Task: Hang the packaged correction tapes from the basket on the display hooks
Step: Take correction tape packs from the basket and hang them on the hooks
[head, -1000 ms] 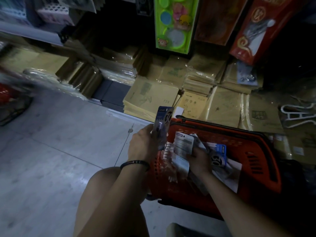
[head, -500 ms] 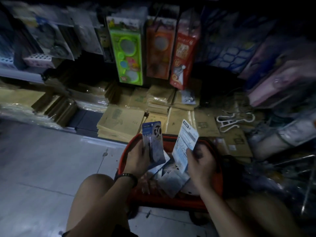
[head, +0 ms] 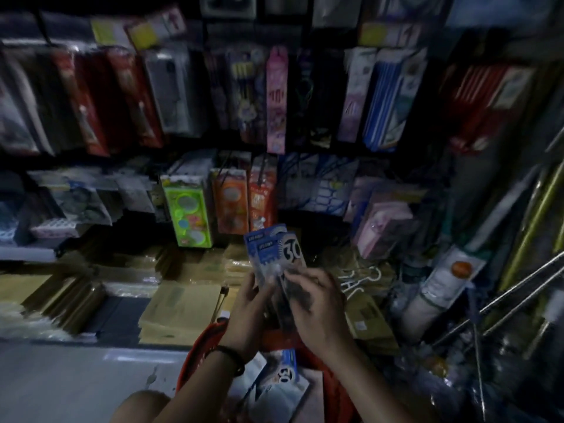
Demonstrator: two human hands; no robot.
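Note:
Both hands hold a small stack of blue correction tape packs (head: 276,253) marked "30", raised above the red basket (head: 195,358). My left hand (head: 247,312), with a dark wristband, grips the stack's lower left. My right hand (head: 314,303) pinches its lower right edge. Another blue pack (head: 287,366) lies in the basket among white packets. Display hooks with hanging packaged goods (head: 276,99) cover the wall ahead; the hooks themselves are dim and blurred.
Brown paper stacks (head: 180,309) lie on the low shelf behind the basket. Green (head: 187,209), orange and red toy packs hang just above them. Metal rods (head: 500,300) lean at the right. Grey floor (head: 76,380) spreads to the left. My bare knee shows at the bottom.
The view has tilted up from the basket to the hanging display. My right hand brought its pack against the one in my left hand, and both now hold the stack together, higher up.

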